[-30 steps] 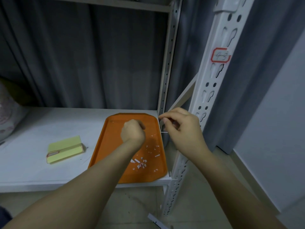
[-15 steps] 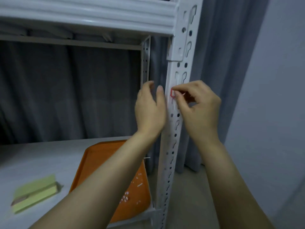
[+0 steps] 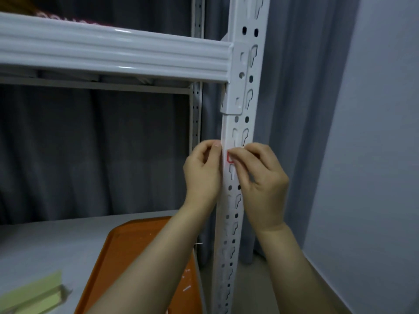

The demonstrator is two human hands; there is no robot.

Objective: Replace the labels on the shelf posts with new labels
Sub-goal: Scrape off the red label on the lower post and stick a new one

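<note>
A white perforated shelf post (image 3: 240,132) runs up the middle of the view. A red-bordered label (image 3: 229,157) is stuck on it at hand height, mostly hidden by fingers. My right hand (image 3: 260,180) has its fingertips curled onto the label, pinching at its upper edge. My left hand (image 3: 204,171) rests against the post's left side, its fingertip pressed to the edge just above the label. A yellow-green label pad (image 3: 34,295) lies on the lower shelf at the bottom left.
An orange tray (image 3: 127,257) with small white paper scraps lies on the grey lower shelf (image 3: 45,245). A white shelf beam (image 3: 113,55) crosses above. Dark curtains hang behind, and a pale wall (image 3: 374,155) stands at the right.
Both hands rose from the tray to the label on the post. The view tilted up and moved closer; my right fingers now cover more of the label.
</note>
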